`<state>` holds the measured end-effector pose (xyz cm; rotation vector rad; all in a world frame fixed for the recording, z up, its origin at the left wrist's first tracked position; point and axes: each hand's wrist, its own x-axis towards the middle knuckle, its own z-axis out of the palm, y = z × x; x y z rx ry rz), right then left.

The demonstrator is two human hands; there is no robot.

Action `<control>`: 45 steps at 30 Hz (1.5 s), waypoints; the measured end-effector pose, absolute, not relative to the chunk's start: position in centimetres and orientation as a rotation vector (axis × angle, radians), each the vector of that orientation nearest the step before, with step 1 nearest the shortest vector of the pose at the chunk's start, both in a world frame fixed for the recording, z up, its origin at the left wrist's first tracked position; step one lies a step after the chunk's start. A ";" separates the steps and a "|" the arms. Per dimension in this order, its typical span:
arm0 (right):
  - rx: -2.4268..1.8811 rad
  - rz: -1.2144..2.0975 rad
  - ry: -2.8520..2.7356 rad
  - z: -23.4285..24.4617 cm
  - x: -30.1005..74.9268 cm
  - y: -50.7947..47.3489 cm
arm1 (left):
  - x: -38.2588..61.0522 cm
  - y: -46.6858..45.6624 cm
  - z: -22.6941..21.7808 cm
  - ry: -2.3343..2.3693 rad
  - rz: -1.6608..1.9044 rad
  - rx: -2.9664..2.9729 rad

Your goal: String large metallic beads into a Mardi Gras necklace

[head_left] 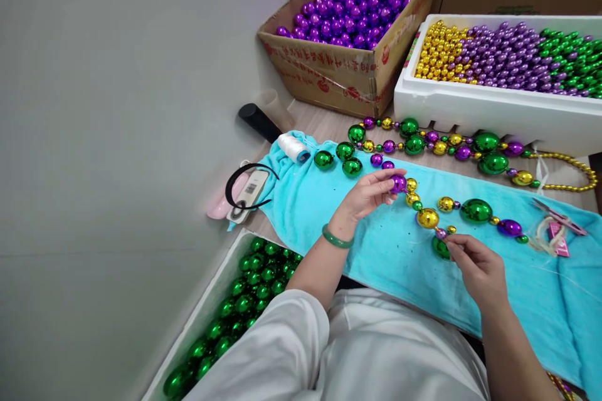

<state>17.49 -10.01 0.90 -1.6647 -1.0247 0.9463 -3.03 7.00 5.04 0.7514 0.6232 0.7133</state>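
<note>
My left hand [376, 191], a green bangle [337, 237] at its wrist, pinches a shiny purple bead [398, 184] above the turquoise towel [371, 244]. From that bead a run of gold and green beads leads down to a large gold bead [427, 218]. My right hand [477, 266] has its thumb and fingertips closed beside a small lilac bead [441, 234]; whether they grip the bead or its thread cannot be told. A large green bead [441, 247] lies just under those fingertips. Further right rests another strung row with a big green bead [476, 210].
Behind the towel lies a finished-looking bead necklace [493, 163]. Purple balls fill a cardboard box [324, 72]; a white foam box [470, 103] holds small coloured beads. Scissors [559, 216], a thread spool [294, 148] and a black headband [229, 191] lie around. Green beads [244, 304] fill a bin at lower left.
</note>
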 end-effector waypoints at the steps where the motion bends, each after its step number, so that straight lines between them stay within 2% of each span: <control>1: -1.654 0.955 -1.034 0.9 17.5 -10.0 | -2.9 6.9 5.0 0.620 0.703 0.765; 16: -1.605 0.947 -1.062 1.2 17.0 -9.9 | -2.2 5.8 5.3 0.573 0.813 0.866; 21: -1.443 1.120 -0.922 1.8 16.6 -9.7 | -2.2 5.6 5.5 0.622 0.771 0.886; 25: -1.387 1.183 -0.982 2.2 16.5 -9.4 | -2.4 5.8 5.6 0.665 0.867 0.957; 30: -1.581 0.905 -1.412 3.1 16.4 -9.0 | -2.9 6.2 7.9 0.667 0.945 1.207; 33: -1.591 0.714 -1.361 4.4 15.6 -8.2 | -2.5 5.9 10.2 0.694 0.886 1.314; 39: -1.271 1.065 -1.022 5.7 13.6 -5.2 | -0.1 5.0 12.8 0.553 0.788 1.407; 45: -1.310 1.243 -0.866 4.3 13.9 -3.8 | 0.7 6.3 13.0 0.576 0.910 1.274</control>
